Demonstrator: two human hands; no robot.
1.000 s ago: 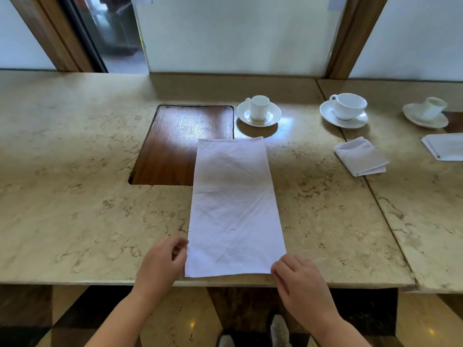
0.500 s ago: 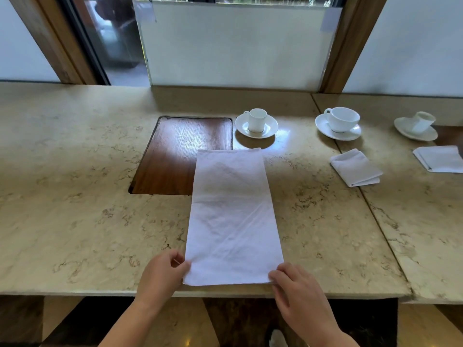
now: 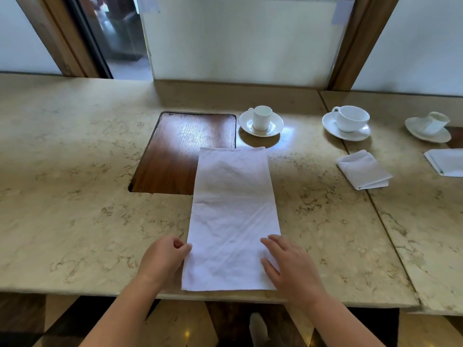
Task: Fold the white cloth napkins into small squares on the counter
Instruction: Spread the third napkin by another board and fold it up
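Observation:
A white cloth napkin (image 3: 231, 209) lies flat on the marble counter (image 3: 75, 209) as a long strip, its far end over a wooden inset panel (image 3: 180, 154). At the strip's left edge near the front, my left hand (image 3: 162, 259) has curled fingers, and its thumb touches the cloth. My right hand (image 3: 290, 266) rests flat on the napkin's near right corner with spread fingers. A folded white napkin (image 3: 363, 171) sits to the right, and another folded napkin (image 3: 448, 161) lies at the right border.
Three white cups on saucers stand along the back: one (image 3: 261, 120) just beyond the napkin, a wider cup (image 3: 349, 121) to its right, a third cup (image 3: 431, 126) far right. The counter's front edge (image 3: 225, 296) runs just below the napkin.
Both hands have moved up from the napkin's near corners. The right hand now lies flat on the cloth, and the left sits higher along the left edge. The napkin's near end lies flat.

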